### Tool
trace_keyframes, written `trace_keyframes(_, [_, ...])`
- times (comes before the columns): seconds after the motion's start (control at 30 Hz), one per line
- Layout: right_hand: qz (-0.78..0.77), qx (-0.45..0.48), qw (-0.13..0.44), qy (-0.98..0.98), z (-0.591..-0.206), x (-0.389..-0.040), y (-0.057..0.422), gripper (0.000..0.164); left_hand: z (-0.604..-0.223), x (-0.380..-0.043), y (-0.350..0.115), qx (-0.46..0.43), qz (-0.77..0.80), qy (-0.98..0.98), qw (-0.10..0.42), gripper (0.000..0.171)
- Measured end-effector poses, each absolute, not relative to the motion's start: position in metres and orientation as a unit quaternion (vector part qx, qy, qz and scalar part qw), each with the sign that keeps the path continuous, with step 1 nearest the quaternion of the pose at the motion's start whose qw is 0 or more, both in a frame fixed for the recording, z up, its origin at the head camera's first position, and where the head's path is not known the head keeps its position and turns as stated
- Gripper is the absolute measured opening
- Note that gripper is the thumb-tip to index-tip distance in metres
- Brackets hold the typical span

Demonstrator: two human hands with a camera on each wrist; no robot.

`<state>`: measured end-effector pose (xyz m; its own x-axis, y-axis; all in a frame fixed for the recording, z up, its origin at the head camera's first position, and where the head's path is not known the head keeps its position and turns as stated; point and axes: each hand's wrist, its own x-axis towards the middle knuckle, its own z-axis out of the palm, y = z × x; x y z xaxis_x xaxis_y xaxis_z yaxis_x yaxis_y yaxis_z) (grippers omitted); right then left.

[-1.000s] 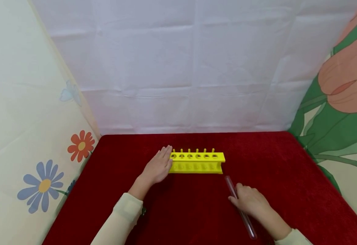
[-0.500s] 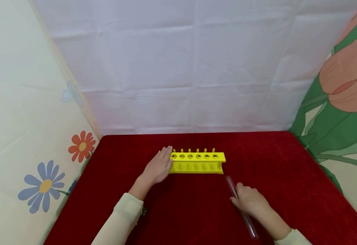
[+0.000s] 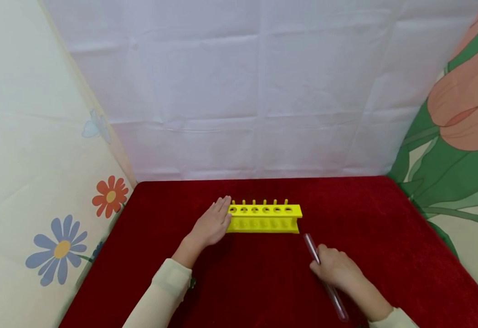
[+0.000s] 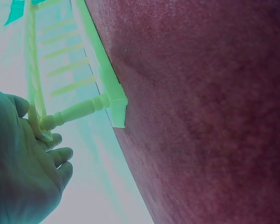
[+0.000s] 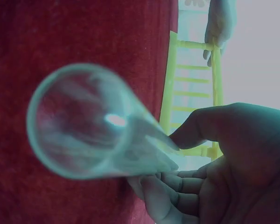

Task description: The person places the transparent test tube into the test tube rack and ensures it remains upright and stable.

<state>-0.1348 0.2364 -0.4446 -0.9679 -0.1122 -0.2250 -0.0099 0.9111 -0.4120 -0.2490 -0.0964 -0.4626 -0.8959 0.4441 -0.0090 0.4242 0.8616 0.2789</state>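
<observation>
A yellow test tube rack (image 3: 265, 224) stands on the red cloth, with a row of holes along its top and pegs behind. My left hand (image 3: 211, 223) holds the rack's left end, thumb at the front and fingers towards the back. The left wrist view shows the rack's top plate (image 4: 31, 60) between that hand's thumb and fingers. In front of the rack's right end, my right hand (image 3: 337, 269) pinches a clear test tube (image 3: 334, 300) at about its middle. The tube is tilted, its far end near the rack but apart from it. Its round rim (image 5: 31, 123) faces the right wrist camera.
The table is covered by red cloth (image 3: 255, 278). A white sheet (image 3: 255, 91) hangs behind it, and flower-printed panels (image 3: 464, 182) stand at both sides. A small dark green thing (image 3: 192, 283) shows beside the left sleeve.
The right hand and the test tube have shifted very slightly to the right. The left hand and the rack stay almost where they were.
</observation>
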Motion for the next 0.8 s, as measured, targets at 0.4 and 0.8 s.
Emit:
trace_keyframes(0.4, [-0.242,-0.023,0.133,0.961,-0.436,-0.136,0.241,0.012,-0.463,-0.249,-0.096,0.227,0.142,0.963,0.031,0.059])
trace_keyframes(0.8, [-0.265,-0.012,0.133,0.955,-0.428,-0.138,0.242,0.016,-0.457,-0.246,-0.096,0.231,0.133,0.963,0.041,0.058])
